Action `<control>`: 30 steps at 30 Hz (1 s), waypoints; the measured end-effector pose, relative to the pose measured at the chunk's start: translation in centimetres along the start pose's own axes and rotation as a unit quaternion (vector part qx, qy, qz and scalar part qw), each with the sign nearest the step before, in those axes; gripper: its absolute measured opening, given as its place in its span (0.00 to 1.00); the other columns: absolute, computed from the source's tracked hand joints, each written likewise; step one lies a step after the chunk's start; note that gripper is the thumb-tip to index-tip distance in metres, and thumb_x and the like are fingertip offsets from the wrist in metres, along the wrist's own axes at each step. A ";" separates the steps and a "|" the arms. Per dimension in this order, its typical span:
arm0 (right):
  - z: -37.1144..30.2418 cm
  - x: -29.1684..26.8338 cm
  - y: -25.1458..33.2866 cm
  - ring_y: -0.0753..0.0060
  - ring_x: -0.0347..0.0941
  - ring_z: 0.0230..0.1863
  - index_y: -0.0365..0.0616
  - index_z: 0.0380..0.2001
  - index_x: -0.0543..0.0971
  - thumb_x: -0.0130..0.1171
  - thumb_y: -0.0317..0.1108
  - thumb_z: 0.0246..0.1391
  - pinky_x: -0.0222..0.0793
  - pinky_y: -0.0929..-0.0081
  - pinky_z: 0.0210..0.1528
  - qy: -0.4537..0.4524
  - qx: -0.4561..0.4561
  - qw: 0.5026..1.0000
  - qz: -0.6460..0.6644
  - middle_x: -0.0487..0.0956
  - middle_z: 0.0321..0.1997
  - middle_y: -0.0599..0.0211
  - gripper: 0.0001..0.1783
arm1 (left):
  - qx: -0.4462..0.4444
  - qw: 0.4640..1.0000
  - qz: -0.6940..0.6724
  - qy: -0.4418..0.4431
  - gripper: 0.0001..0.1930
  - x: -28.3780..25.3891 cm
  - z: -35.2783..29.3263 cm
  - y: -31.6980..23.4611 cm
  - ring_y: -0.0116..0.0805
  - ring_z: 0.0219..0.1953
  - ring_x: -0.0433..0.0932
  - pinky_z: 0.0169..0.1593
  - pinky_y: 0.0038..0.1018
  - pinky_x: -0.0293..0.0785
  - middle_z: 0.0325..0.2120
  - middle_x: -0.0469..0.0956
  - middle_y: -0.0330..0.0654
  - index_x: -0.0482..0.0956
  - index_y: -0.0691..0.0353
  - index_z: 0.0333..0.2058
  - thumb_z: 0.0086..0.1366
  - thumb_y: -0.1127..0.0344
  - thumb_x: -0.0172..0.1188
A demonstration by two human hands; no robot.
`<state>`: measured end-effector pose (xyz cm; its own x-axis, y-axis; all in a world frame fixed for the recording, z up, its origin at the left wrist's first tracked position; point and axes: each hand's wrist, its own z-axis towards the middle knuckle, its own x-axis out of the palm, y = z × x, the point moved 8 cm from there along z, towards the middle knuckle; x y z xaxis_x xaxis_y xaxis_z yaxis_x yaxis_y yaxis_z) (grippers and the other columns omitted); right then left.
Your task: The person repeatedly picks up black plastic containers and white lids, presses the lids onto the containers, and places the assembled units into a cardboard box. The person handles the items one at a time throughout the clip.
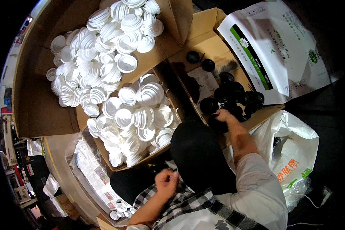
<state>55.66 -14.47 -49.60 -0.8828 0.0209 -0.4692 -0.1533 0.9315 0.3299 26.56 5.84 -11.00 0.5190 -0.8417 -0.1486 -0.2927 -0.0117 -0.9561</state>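
Observation:
My right hand (225, 115) reaches into the cardboard box on the right, among glossy black round pieces (230, 92). Its fingers are curled in against the pieces, and what they grip, if anything, is lost in the dark. Above my lap, my left hand (167, 183) is closed, thumb against the bent fingers. Something pale shows at the fingertips, too small to name. Nearest to that hand stands a carton of white plastic ribbed cups or caps (136, 119), many of them nested in stacks.
A larger carton (34, 99) at the upper left is heaped with more white caps (92, 73). A printed white plastic sheet (280, 50) drapes over the right box (205, 25). A white plastic bag (295, 142) stands at the right, near a white cable (304, 196). Small white caps (120, 210) lie lower left.

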 end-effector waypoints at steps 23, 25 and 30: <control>-45.2 -3.1 33.1 0.57 0.72 0.41 0.42 0.43 0.74 0.66 0.44 0.40 0.65 0.68 0.46 0.169 -0.472 0.817 0.284 0.76 0.35 0.56 0.27 | 0.357 0.925 -0.009 -0.127 0.08 -4.5 -3.9 -15.3 0.35 0.27 0.69 0.33 0.27 0.66 0.27 0.72 0.47 0.71 0.69 0.33 0.59 0.68 0.52; -46.8 -1.0 33.5 0.52 0.71 0.39 0.40 0.34 0.77 0.59 0.44 0.48 0.64 0.64 0.46 0.085 -0.636 0.762 0.085 0.75 0.34 0.54 0.17 | 0.373 0.915 0.065 -0.137 0.08 -5.0 -5.7 -13.2 0.38 0.29 0.69 0.37 0.29 0.66 0.28 0.72 0.49 0.70 0.69 0.34 0.59 0.70 0.50; -46.6 5.3 32.3 0.52 0.72 0.38 0.40 0.36 0.74 0.44 0.48 0.58 0.66 0.62 0.43 0.203 -0.594 0.778 0.026 0.75 0.33 0.52 0.21 | 0.356 0.917 -0.016 -0.177 0.07 -5.0 -9.4 -9.3 0.42 0.32 0.69 0.40 0.32 0.65 0.33 0.71 0.51 0.68 0.67 0.36 0.58 0.73 0.47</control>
<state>25.33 -1.22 -3.32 -0.9320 -0.2940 -0.2121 -0.2017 -0.0656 0.9772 19.10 5.07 1.02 0.7834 -0.6176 -0.0697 0.2606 0.4282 -0.8653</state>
